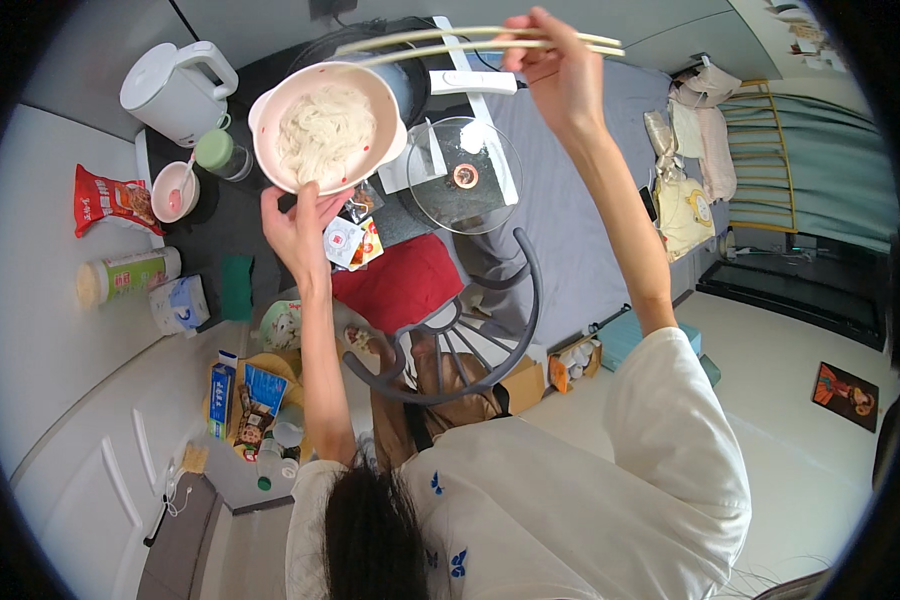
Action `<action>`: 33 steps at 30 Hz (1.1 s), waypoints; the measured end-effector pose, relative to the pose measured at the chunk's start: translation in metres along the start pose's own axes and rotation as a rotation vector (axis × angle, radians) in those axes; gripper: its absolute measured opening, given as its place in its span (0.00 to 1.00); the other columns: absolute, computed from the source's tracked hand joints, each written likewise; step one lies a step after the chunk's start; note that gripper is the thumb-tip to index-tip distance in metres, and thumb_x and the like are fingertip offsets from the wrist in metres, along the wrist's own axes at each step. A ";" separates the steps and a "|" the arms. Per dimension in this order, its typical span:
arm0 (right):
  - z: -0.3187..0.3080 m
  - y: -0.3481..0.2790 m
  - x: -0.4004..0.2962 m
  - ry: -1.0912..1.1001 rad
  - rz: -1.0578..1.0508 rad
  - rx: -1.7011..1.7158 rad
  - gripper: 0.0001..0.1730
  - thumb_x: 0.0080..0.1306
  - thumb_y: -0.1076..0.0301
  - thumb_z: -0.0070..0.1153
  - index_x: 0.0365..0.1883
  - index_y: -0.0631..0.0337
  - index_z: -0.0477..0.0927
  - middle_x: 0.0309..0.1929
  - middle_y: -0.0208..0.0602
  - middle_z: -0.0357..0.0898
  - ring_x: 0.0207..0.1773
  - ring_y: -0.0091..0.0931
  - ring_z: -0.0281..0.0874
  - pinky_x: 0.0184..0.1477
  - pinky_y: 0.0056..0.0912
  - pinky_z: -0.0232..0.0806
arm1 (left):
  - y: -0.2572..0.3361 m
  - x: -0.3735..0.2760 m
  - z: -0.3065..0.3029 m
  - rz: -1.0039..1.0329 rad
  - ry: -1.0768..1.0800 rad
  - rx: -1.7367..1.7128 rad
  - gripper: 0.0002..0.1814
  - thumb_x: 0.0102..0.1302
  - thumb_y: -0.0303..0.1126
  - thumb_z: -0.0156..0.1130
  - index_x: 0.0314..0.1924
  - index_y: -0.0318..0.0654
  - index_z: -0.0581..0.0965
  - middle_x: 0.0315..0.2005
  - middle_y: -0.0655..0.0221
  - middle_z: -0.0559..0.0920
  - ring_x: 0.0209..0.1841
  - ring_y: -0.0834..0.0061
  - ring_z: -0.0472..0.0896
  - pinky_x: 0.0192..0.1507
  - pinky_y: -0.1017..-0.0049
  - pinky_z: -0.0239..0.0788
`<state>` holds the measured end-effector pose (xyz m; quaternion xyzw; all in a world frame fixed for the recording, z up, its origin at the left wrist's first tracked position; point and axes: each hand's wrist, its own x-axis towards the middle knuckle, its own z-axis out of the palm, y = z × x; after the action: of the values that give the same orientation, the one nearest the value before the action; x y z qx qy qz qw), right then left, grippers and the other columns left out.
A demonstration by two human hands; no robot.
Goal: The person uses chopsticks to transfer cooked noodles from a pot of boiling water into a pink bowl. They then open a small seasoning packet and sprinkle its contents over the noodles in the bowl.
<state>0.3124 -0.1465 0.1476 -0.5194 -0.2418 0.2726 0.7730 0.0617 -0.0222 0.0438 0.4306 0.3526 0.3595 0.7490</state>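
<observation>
My left hand holds a pale pink eared bowl by its near rim, raised over the dark tabletop. White cooked noodles lie in a heap inside it. In my right hand is a pair of long wooden chopsticks, whose tips reach the bowl's far rim. Partly hidden behind the bowl, a round pan contains cloudy liquid; its white handle points right. A clear glass lid rests on the table's right side, below the handle.
Left stand a white electric kettle, a green-lidded jar, a small pink bowl with a spoon, and a red food bag. Seasoning packets lie below my bowl. A chair with red cloth stands before me.
</observation>
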 end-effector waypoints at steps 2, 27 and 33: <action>-0.013 0.003 0.007 0.076 -0.074 0.074 0.14 0.71 0.66 0.43 0.37 0.72 0.71 0.28 0.42 0.77 0.22 0.27 0.73 0.29 0.25 0.72 | -0.002 -0.009 -0.006 0.007 0.030 0.011 0.16 0.62 0.26 0.53 0.46 0.24 0.62 0.38 0.41 0.77 0.36 0.52 0.82 0.40 0.66 0.80; -0.014 0.216 0.053 -0.148 0.140 -0.089 0.09 0.65 0.71 0.50 0.39 0.68 0.75 0.37 0.42 0.79 0.24 0.26 0.78 0.26 0.22 0.69 | -0.007 -0.076 -0.063 -0.113 0.300 0.151 0.26 0.62 0.28 0.53 0.57 0.24 0.59 0.41 0.45 0.77 0.34 0.53 0.83 0.38 0.69 0.80; -0.016 0.219 0.048 -0.186 0.181 -0.116 0.09 0.65 0.69 0.51 0.36 0.66 0.77 0.33 0.40 0.81 0.22 0.23 0.76 0.26 0.21 0.67 | -0.004 -0.074 -0.056 -0.118 0.284 0.157 0.26 0.62 0.28 0.53 0.57 0.25 0.59 0.42 0.46 0.77 0.34 0.53 0.83 0.37 0.70 0.80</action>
<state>0.3209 -0.0565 -0.0583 -0.5554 -0.2799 0.3735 0.6882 -0.0206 -0.0637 0.0345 0.4112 0.5066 0.3437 0.6754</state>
